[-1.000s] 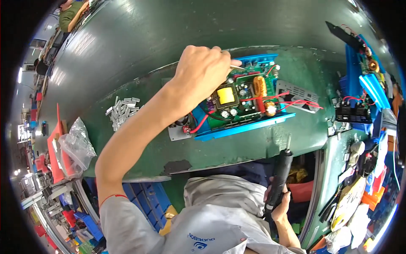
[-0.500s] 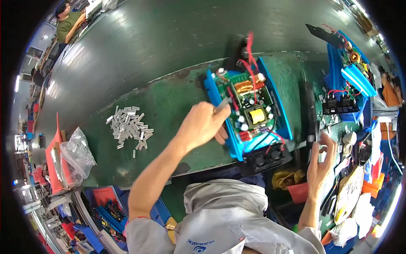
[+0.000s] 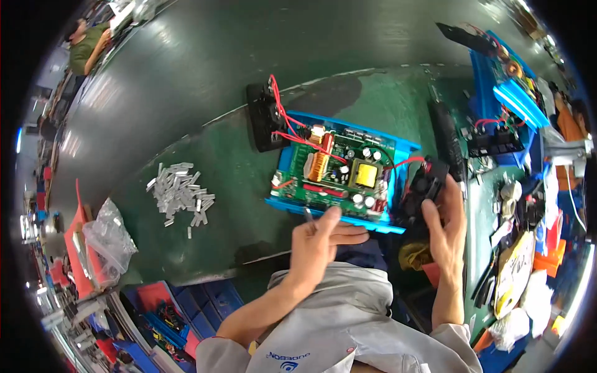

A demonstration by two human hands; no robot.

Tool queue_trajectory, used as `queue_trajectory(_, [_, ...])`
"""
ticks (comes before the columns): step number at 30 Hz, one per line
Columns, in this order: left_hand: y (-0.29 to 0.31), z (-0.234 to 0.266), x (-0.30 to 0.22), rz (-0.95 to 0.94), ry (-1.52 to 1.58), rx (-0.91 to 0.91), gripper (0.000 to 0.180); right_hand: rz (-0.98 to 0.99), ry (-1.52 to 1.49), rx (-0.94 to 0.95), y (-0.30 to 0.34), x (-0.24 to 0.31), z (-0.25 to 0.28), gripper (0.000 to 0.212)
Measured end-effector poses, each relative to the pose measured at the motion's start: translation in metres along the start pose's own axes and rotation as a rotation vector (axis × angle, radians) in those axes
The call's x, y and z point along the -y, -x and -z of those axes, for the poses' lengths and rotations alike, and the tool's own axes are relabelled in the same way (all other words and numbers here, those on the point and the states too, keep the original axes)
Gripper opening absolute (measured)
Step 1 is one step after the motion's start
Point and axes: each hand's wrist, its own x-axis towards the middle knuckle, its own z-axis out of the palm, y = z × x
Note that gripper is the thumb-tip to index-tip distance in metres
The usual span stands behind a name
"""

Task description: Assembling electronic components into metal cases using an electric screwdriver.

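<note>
Blue housing: long, open-topped blue metal tray, mid-worktop in front of me, populated green circuit board sitting between its walls.
My right hand: at the housing's right end, fingers curled round the right edge of a black plastic end panel, thumb at its near edge.
My left hand: at the near wall of the housing, fingers pinching a small narrow grey metal piece; most of it hidden. Can't tell if I'm touching the wall.
Far-left panel: second black plastic end panel, beyond the housing's left end, hanging on thin red wires.
Wire risk: short red lead joins right panel to board; pulling or twisting that panel right could strain its joint. Dragging the housing could snag the left wires too.
Short risk: if my pinch slips, the grey bit could drop among the components and bridge something.
Driver: black stick-shaped power screwdriver just beyond my right hand; a backward elbow of the panel could knock it.
Loose bits: pile of small silver metal blocks, left, well apart from the housing.
</note>
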Motion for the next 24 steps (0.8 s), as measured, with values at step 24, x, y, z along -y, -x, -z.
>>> queue_trajectory(24, [0.07,0.204,-0.024,-0.624,-1.079,-1.099,0.021,0.996,0.528,0.22,-0.067,0.005,-0.054,0.036])
